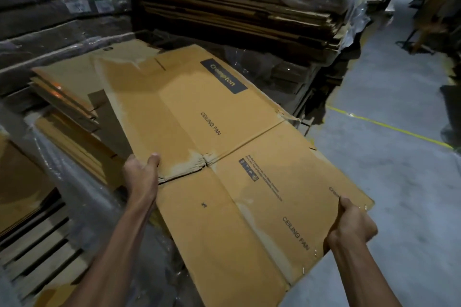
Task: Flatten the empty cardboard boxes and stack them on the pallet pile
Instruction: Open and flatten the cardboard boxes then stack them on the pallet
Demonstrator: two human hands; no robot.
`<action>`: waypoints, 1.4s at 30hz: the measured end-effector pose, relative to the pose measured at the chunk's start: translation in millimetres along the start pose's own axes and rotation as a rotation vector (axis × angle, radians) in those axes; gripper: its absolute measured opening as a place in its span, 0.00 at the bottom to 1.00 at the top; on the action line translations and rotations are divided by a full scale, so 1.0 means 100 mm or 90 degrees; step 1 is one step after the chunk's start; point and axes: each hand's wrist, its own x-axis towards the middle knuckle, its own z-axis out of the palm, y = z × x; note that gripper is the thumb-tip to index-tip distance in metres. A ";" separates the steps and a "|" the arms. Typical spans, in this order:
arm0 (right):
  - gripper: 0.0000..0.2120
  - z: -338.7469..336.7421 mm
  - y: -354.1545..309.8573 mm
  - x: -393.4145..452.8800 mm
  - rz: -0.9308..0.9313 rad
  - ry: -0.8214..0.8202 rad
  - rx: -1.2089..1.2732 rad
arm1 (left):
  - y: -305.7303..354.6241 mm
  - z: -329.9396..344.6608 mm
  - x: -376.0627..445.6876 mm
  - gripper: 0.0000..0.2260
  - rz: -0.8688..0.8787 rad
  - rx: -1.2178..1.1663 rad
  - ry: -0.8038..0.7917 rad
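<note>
A large flattened brown cardboard box printed "CEILING FAN" fills the middle of the view, tilted, with its far end over a low pile of flattened boxes. My left hand grips the box's left edge near a torn, creased seam, thumb on top. My right hand grips the near right corner, fingers curled round the edge. The near end of the box hangs in the air between my arms.
Tall stacks of flattened cardboard wrapped in plastic film stand behind the pile. A wooden pallet lies at the lower left under loose film. Grey concrete floor with a yellow line runs on the right.
</note>
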 end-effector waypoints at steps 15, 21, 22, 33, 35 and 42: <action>0.16 1.53 -0.13 0.34 -0.041 -0.179 -0.016 | 0.31 0.39 0.98 0.15 0.041 -0.102 0.102; 0.20 2.46 0.09 0.51 0.051 -0.336 -0.216 | 0.04 0.51 1.60 0.05 -0.141 0.049 0.173; 0.18 2.55 0.12 0.53 0.052 -0.351 -0.257 | -0.03 0.50 1.63 0.08 -0.183 0.086 0.172; 0.45 2.68 0.22 0.76 -0.277 -0.538 -0.620 | 0.07 1.05 0.74 0.27 -0.048 0.671 -0.031; 0.44 2.60 0.22 0.84 -0.465 -0.597 -0.705 | 0.12 1.22 0.43 0.31 0.008 0.731 -0.138; 0.50 2.46 0.19 1.25 -0.759 -0.882 -0.826 | -0.03 1.73 -0.41 0.49 0.193 0.869 -0.406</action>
